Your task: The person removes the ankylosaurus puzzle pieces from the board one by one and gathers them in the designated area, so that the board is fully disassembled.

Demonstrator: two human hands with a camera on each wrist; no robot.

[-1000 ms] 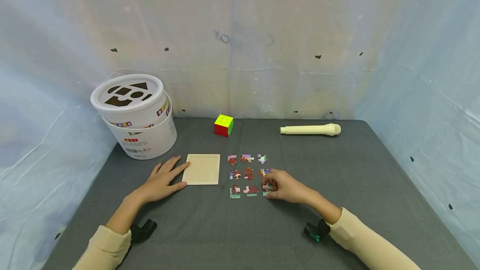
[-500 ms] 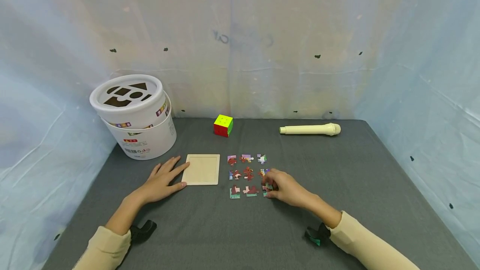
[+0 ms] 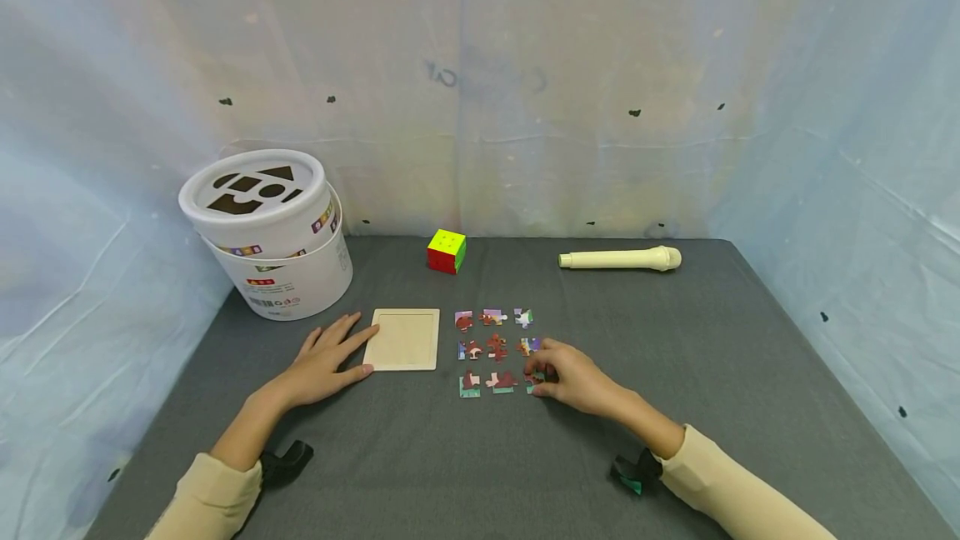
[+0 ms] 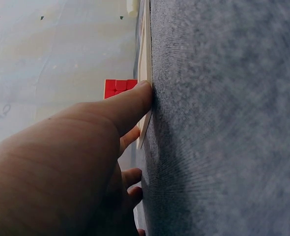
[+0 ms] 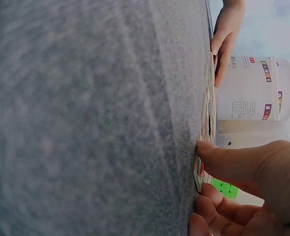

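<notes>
In the head view, my left hand [image 3: 327, 363] lies spread on the table, with index finger and thumb at the left edge of a square wooden puzzle tray [image 3: 401, 340]. The left wrist view shows that thumb resting against the tray's edge [image 4: 145, 64]. To the right of the tray, small jigsaw pieces [image 3: 497, 347] lie apart in three rows. My right hand [image 3: 573, 373] pinches the bottom-right jigsaw piece [image 3: 534, 388] between thumb and curled fingers, and they hide much of it. In the right wrist view, the thumb [image 5: 211, 155] and fingers meet at the piece's edges, low over the cloth.
White nested buckets [image 3: 296, 286], topped by a lid with shaped holes [image 3: 253, 215], stand at the back left. A yellow, red and green puzzle cube [image 3: 447, 252] sits behind the tray. At the back right lies a cream toy microphone [image 3: 621, 259]. Grey cloth [image 3: 420, 465] covers the table.
My right fingers have shifted slightly over the bottom-right jigsaw piece, covering more of it, while the piece above shows more fully. The left hand and tray stay where they were.
</notes>
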